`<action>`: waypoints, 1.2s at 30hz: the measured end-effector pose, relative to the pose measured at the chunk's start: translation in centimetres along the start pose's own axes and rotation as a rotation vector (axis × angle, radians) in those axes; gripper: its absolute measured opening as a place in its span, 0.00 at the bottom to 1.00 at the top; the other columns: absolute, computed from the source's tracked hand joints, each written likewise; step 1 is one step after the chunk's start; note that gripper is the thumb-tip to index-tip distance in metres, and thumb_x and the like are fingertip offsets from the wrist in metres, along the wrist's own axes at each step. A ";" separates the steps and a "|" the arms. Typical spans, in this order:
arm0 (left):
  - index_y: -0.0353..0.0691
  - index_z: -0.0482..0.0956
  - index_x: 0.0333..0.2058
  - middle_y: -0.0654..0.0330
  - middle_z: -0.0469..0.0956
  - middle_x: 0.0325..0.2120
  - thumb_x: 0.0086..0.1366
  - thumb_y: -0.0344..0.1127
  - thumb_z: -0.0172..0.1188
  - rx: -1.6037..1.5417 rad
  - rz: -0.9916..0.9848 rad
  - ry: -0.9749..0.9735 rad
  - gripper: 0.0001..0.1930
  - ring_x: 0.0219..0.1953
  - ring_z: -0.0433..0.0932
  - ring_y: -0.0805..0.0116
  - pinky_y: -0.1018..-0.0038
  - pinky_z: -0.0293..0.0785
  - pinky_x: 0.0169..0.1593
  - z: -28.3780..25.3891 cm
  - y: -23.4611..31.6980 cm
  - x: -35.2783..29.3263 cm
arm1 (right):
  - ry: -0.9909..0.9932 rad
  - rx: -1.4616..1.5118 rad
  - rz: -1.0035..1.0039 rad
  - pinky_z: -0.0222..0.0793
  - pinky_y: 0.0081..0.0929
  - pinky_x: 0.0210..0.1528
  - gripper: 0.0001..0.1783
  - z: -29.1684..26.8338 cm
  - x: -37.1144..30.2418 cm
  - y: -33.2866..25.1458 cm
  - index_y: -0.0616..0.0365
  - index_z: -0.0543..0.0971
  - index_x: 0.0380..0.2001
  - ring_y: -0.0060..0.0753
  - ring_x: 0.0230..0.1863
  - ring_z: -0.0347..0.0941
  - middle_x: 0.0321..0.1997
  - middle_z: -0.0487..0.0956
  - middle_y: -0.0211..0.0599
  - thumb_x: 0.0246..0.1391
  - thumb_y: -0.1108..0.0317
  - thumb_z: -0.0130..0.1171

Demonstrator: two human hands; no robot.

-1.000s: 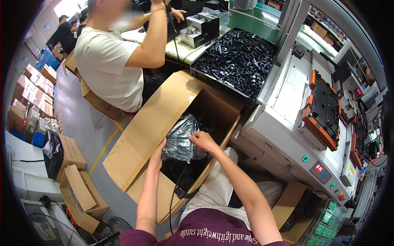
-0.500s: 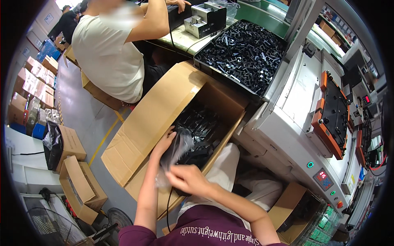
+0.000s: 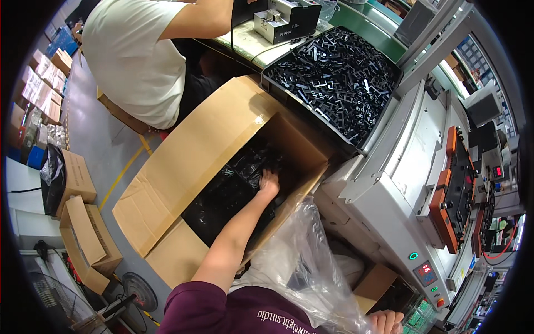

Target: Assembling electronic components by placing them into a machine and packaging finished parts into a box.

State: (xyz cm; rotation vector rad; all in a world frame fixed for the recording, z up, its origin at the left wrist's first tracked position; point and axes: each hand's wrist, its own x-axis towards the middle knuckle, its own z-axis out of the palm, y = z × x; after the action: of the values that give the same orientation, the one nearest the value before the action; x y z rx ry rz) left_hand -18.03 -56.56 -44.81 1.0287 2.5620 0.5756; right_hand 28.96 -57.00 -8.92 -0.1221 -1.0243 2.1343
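Note:
My left hand (image 3: 269,181) reaches into a large open cardboard box (image 3: 183,167), its fingers bent against shiny black plastic bags (image 3: 236,173) lying inside. The fingertips are partly hidden in the folds. At the lower right edge, my right hand (image 3: 386,322) is closed round the end of a long clear plastic bag (image 3: 320,261). That bag stretches over my lap up to the near rim of the box and looks empty.
A black tray (image 3: 311,106) heaped with small dark parts stands beyond the box. To the right is a grey machine (image 3: 361,195) with an orange-edged fixture (image 3: 453,189). A co-worker in a white shirt (image 3: 130,61) sits at the upper left. Open cartons (image 3: 89,239) and a fan (image 3: 139,292) stand left.
The clear bag has moved from over the box to my lap, drawn right and down by my right hand. My left hand has gone deeper into the box. The view has shifted slightly.

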 end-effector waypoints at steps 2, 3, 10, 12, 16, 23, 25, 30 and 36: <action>0.40 0.65 0.56 0.47 0.68 0.51 0.49 0.31 0.62 0.208 -0.113 -0.053 0.32 0.58 0.62 0.48 0.60 0.67 0.56 0.9 1.7 1.1 | 0.108 0.264 0.007 0.64 0.27 0.25 0.11 5.3 3.8 0.3 0.57 0.71 0.29 0.26 0.18 0.68 0.23 0.71 0.35 0.57 0.61 0.53; 0.40 0.65 0.56 0.47 0.68 0.51 0.49 0.31 0.62 0.205 -0.115 -0.056 0.32 0.58 0.62 0.48 0.60 0.67 0.56 0.9 1.8 1.6 | 0.243 0.187 0.047 0.61 0.24 0.22 0.12 5.7 3.9 0.1 0.57 0.70 0.24 0.24 0.12 0.63 0.18 0.69 0.32 0.57 0.62 0.53; 0.49 0.58 0.61 0.49 0.58 0.60 0.54 0.31 0.57 0.152 -0.022 -0.169 0.35 0.60 0.59 0.46 0.47 0.58 0.60 2.8 3.3 2.4 | 0.513 -0.248 0.044 0.51 0.23 0.18 0.13 4.9 4.5 1.3 0.54 0.67 0.22 0.23 0.11 0.53 0.16 0.64 0.31 0.61 0.65 0.50; 0.52 0.55 0.63 0.48 0.57 0.61 0.55 0.31 0.56 0.301 -0.008 -0.052 0.36 0.60 0.60 0.44 0.43 0.57 0.59 3.3 4.1 1.7 | 0.567 -0.311 0.068 0.51 0.23 0.18 0.13 4.2 4.2 1.8 0.54 0.66 0.22 0.22 0.11 0.52 0.16 0.63 0.31 0.61 0.66 0.50; 0.62 0.40 0.67 0.43 0.58 0.60 0.58 0.33 0.55 0.172 -0.248 -0.141 0.43 0.56 0.64 0.41 0.39 0.56 0.57 2.2 4.9 2.0 | 0.692 -0.441 0.098 0.51 0.23 0.18 0.15 1.7 2.5 2.8 0.54 0.63 0.22 0.21 0.12 0.50 0.17 0.62 0.31 0.60 0.66 0.52; 0.59 0.33 0.67 0.40 0.77 0.40 0.48 0.43 0.65 0.093 -0.119 -0.141 0.55 0.43 0.76 0.42 0.54 0.74 0.48 -3.7 -2.8 3.4 | 0.573 -0.832 0.384 0.50 0.12 0.24 0.17 1.9 5.4 5.7 0.61 0.71 0.42 0.10 0.24 0.57 0.24 0.65 0.22 0.47 0.69 0.55; 0.58 0.36 0.67 0.41 0.76 0.42 0.44 0.40 0.66 -0.069 -0.072 -0.099 0.56 0.43 0.76 0.42 0.55 0.73 0.48 -8.0 -0.2 3.1 | 0.546 -0.810 0.382 0.57 0.12 0.34 0.14 2.8 7.7 7.5 0.63 0.76 0.39 0.15 0.33 0.64 0.33 0.74 0.26 0.45 0.73 0.58; 0.50 0.42 0.67 0.46 0.77 0.41 0.43 0.39 0.70 -0.659 0.024 0.098 0.56 0.41 0.79 0.59 0.67 0.74 0.46 -16.3 -2.3 -0.7 | 0.377 -0.782 0.538 0.55 0.13 0.30 0.11 4.1 15.0 13.0 0.61 0.79 0.36 0.11 0.29 0.61 0.28 0.72 0.21 0.54 0.64 0.59; 0.38 0.68 0.54 0.56 0.67 0.55 0.51 0.45 0.69 -1.153 -0.442 0.153 0.34 0.57 0.63 0.64 0.66 0.60 0.60 -21.4 -4.3 -5.3 | 0.053 -1.200 0.240 0.67 0.26 0.44 0.13 4.7 22.4 20.4 0.61 0.77 0.39 0.33 0.40 0.74 0.36 0.79 0.36 0.57 0.63 0.55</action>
State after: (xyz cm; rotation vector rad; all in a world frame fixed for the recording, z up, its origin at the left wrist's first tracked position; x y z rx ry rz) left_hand -26.09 -68.43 -27.54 0.0161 1.8720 1.6988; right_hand -0.78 -53.19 -15.12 -0.8876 -2.1917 1.3953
